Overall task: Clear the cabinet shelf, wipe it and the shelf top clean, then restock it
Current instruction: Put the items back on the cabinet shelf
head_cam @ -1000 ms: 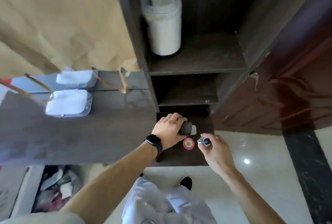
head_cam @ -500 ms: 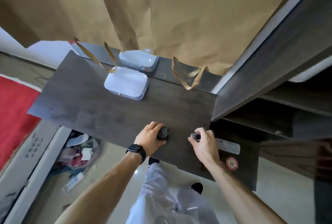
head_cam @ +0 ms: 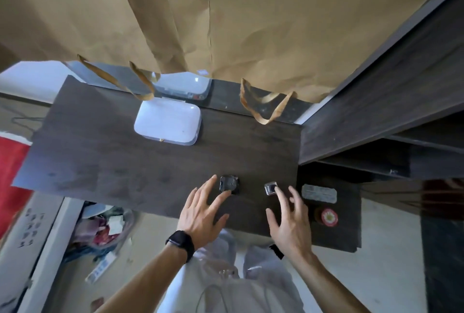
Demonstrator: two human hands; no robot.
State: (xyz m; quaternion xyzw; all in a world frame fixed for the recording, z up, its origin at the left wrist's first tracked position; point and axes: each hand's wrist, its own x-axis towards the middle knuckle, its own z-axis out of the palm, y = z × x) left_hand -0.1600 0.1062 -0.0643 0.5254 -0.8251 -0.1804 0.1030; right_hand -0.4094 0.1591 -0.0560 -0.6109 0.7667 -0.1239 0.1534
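Overall: person stood over dark wood shelf top, looking down; both hands low over its near-right part, nothing gripped.
L hand: left hand, black watch on wrist, fingers straight & spread apart. Index tip at near side of small dark glossy container; touching or just short, couldn't tell.
R hand: right hand, fingers spread & relaxed, holding nothing. Index tip at edge of small clear square-topped container.
Containers: both stood on shelf top near its front-right corner, near each other but apart, bare wood btwn them.
White box: white rounded plastic box, lid on, sat farther back on shelf top, well apart from both hands.
2nd box: clear lidded plastic box just behind it, partly hidden under paper.
Paper: big brown paper bag hung over back of shelf top, its handles dangling.
Cabinet: dark wood cabinet rose at right of shelf top; cabinet shelf in shadow, contents not readable.
Lower board: dark lower board below & right of shelf top carried grey rectangular packet and small round item w/ red-white top, near each other.
Floor: pale floor; clutter pile at left.
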